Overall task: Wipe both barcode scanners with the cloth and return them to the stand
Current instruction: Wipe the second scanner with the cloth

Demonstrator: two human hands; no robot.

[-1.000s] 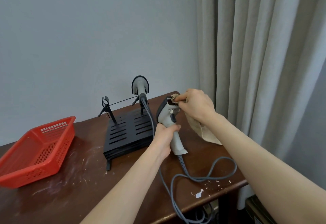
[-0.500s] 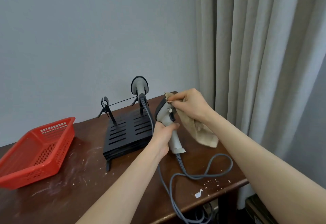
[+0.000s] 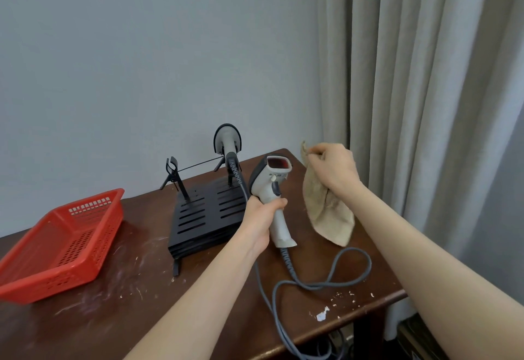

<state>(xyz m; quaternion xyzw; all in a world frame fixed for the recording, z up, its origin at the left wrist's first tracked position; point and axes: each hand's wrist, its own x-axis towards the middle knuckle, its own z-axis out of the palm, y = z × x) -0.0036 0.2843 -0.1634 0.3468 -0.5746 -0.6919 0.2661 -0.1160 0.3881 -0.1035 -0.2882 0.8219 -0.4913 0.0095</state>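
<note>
My left hand (image 3: 262, 215) grips the handle of a white and grey barcode scanner (image 3: 272, 183), held upright above the table with its red window facing right. My right hand (image 3: 333, 168) holds a beige cloth (image 3: 326, 209) a short way to the right of the scanner head, apart from it; the cloth hangs down. A second scanner (image 3: 226, 141) rests on the right cradle of the black stand (image 3: 207, 215) behind. The stand's left cradle (image 3: 172, 166) holds nothing.
A red plastic basket (image 3: 65, 243) sits at the left of the brown table (image 3: 113, 317). Grey scanner cables (image 3: 326, 283) loop over the table's front right and drop over the edge. A curtain (image 3: 425, 104) hangs at the right, close to the table's corner.
My right hand has pulled the cloth off the scanner's head and moved to the right, uncovering the red window. My left hand keeps the scanner in nearly the same place.
</note>
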